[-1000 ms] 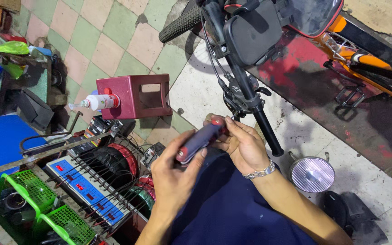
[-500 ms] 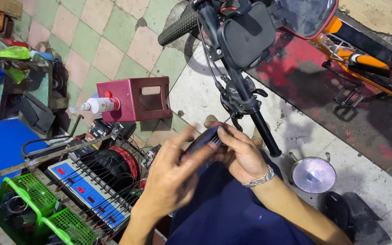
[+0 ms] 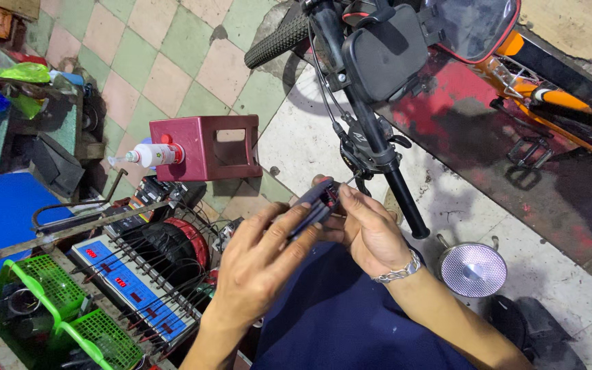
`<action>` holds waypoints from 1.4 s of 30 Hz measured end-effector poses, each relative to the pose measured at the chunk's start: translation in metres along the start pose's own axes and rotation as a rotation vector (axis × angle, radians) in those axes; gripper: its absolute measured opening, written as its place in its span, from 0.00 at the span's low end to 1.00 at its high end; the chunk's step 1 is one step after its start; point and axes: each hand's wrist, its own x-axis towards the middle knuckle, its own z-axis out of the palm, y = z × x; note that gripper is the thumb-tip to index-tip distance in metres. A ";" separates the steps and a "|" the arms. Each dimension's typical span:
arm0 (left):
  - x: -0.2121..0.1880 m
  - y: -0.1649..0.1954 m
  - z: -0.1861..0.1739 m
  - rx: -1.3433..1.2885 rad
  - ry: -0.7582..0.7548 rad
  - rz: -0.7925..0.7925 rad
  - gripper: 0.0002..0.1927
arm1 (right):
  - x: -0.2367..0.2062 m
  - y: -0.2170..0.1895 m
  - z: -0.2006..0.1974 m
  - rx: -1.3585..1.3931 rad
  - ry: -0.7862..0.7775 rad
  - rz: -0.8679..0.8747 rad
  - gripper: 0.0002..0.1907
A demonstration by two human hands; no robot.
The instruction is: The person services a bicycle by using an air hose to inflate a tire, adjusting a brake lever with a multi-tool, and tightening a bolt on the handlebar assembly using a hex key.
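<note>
Both my hands hold a small dark blue and red hand tool [image 3: 314, 205] over my lap. My left hand [image 3: 258, 264] grips its lower end with the fingers spread along it. My right hand [image 3: 364, 229], with a silver bracelet at the wrist, pinches its upper end, close under the black handlebar grip [image 3: 405, 203] and brake lever [image 3: 364, 147] of a bicycle. A thin cable runs from the lever down toward the tool.
A dark red plastic stool [image 3: 207, 147] with a white bottle [image 3: 146, 155] stands on the checked floor at left. Green baskets [image 3: 42, 288], a blue-white charger strip [image 3: 135, 288] and cables crowd the lower left. A round metal lid [image 3: 473, 269] lies at right. An orange bicycle frame [image 3: 570, 103] is upper right.
My left hand has slid up along the tool and now covers more of it. The view has shifted slightly; the tool stays below the handlebar.
</note>
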 end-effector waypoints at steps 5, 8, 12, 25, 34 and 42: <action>0.003 0.014 -0.007 -0.513 -0.002 -0.404 0.29 | 0.004 0.005 -0.005 0.038 -0.017 -0.014 0.22; 0.002 0.020 -0.007 -0.546 -0.002 -0.706 0.33 | 0.006 0.007 -0.003 0.041 -0.059 -0.034 0.22; 0.003 0.021 0.007 -0.358 -0.084 -0.910 0.28 | 0.006 0.007 0.003 0.045 -0.070 -0.042 0.23; 0.005 0.005 0.000 -0.155 0.058 -0.081 0.24 | -0.002 0.005 -0.006 -0.011 -0.003 -0.036 0.24; -0.007 0.009 0.005 -0.346 0.000 -0.651 0.23 | 0.000 0.002 0.006 0.126 -0.111 -0.018 0.25; -0.005 0.001 -0.001 -0.143 -0.026 -0.065 0.23 | -0.001 0.000 0.011 0.019 -0.028 -0.004 0.25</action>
